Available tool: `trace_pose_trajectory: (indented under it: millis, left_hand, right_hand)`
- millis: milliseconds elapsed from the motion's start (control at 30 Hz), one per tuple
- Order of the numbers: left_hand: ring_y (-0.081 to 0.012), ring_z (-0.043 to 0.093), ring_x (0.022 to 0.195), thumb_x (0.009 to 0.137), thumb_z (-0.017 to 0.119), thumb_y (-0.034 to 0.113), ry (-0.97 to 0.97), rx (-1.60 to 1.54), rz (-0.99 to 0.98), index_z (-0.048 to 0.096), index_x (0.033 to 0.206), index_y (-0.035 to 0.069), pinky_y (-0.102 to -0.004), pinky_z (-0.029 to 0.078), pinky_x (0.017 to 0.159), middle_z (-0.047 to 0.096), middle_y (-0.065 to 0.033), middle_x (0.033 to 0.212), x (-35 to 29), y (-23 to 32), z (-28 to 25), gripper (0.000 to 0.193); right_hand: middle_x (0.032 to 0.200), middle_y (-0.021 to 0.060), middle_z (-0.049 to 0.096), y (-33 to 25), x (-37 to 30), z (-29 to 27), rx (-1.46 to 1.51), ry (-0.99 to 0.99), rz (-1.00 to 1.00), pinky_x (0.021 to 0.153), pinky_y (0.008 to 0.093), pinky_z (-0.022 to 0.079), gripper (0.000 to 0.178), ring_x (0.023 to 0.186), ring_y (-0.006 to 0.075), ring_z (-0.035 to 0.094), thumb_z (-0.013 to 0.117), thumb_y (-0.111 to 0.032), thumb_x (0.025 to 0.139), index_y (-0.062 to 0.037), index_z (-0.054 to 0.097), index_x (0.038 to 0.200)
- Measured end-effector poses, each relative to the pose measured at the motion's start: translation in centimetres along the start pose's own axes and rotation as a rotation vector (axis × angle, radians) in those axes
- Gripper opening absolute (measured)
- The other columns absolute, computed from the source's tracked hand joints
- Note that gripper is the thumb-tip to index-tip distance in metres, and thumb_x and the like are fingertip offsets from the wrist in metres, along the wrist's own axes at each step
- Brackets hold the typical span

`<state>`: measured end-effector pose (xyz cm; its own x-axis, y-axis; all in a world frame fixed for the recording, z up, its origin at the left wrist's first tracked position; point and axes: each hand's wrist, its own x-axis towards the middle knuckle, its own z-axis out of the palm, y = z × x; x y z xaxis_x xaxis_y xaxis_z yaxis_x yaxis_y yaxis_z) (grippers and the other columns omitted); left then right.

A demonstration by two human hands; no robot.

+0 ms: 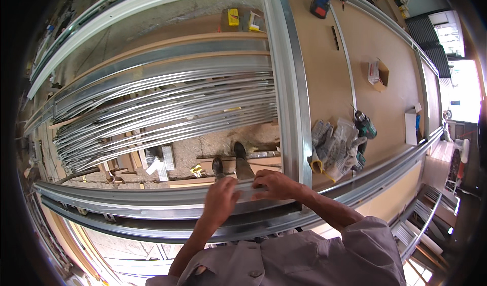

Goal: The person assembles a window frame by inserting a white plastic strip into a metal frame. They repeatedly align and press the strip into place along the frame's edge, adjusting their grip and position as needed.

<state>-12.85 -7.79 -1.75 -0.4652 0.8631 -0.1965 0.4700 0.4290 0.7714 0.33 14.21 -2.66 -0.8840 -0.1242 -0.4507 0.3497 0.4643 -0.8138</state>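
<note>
A short pale metal strip (246, 188) lies along the near metal frame rail (127, 194), close to where that rail meets the upright frame member (291, 83) at the near edge of the brown board surface (329, 73). The left hand (220, 199) is curled over the strip's left end, fingers closed down on it; the right hand (276, 184) pinches its right end between thumb and fingers. Both hands hold the strip, pressed onto the rail.

Judged from this, the step in hand is seating or lining up the strip at the frame corner. The next move seems to call for keeping it square to the rail while one hand lets go to reach a tool, so the other hand must bear down alone without the piece sliding.

Just right of the upright member a pair of grey work gloves (335, 149) lies on the surface with a green power drill (366, 128) touching them. Farther toward the far edge sit an open cardboard box (378, 74) and a blue drill (324, 4). Through the frame opening, a stack of long metal profiles (162, 113) rests below on the floor, near the person's shoes (228, 161)
</note>
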Motion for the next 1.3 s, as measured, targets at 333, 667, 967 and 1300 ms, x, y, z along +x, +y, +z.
trace_pose_trajectory:
  millis: [333, 667, 967, 1300]
  left_hand:
    - [-0.0359, 0.068, 0.093, 0.086, 0.078, 0.018, -0.197, -0.207, -0.114, 0.074, 0.095, 0.003, -0.0446, 0.053, 0.082, 0.069, -0.0140, 0.094, 2.4, -0.4, 2.6, 0.018]
    - [-0.0366, 0.065, 0.098, 0.084, 0.080, 0.024, -0.128, -0.179, -0.141, 0.072, 0.096, 0.004, -0.0458, 0.051, 0.085, 0.068, -0.0142, 0.099, 1.9, -0.6, 3.2, 0.025]
    - [-0.0395, 0.064, 0.098, 0.083, 0.080, 0.029, -0.160, -0.186, -0.123, 0.070, 0.102, 0.005, -0.0482, 0.051, 0.086, 0.067, -0.0162, 0.097, 2.1, -0.2, 2.5, 0.032]
    - [-0.0364, 0.066, 0.098, 0.082, 0.081, 0.024, -0.159, -0.200, -0.168, 0.071, 0.106, 0.007, -0.0477, 0.052, 0.085, 0.067, -0.0154, 0.096, 2.1, -0.4, 2.6, 0.031]
  right_hand:
    - [0.095, 0.0137, 0.074, 2.4, 4.3, -1.4, 0.150, -0.246, 0.179, 0.081, 0.0377, 0.053, 0.025, 0.090, 0.0274, 0.070, 0.077, -0.021, 0.084, -0.0013, 0.074, 0.099]
    - [0.090, 0.0097, 0.070, 1.6, 8.0, -3.2, -0.002, -0.616, 0.184, 0.078, 0.0374, 0.050, 0.030, 0.083, 0.0209, 0.063, 0.075, -0.028, 0.090, -0.0021, 0.071, 0.105]
    - [0.101, 0.0102, 0.071, 2.8, 6.9, -2.1, 0.056, -0.583, 0.185, 0.085, 0.0381, 0.052, 0.025, 0.093, 0.0235, 0.067, 0.070, -0.024, 0.096, -0.0058, 0.068, 0.113]
    - [0.102, 0.0067, 0.061, 4.5, 10.1, -2.1, 0.022, -0.716, 0.012, 0.084, 0.0362, 0.050, 0.019, 0.098, 0.0230, 0.062, 0.081, -0.011, 0.078, -0.0081, 0.075, 0.095]
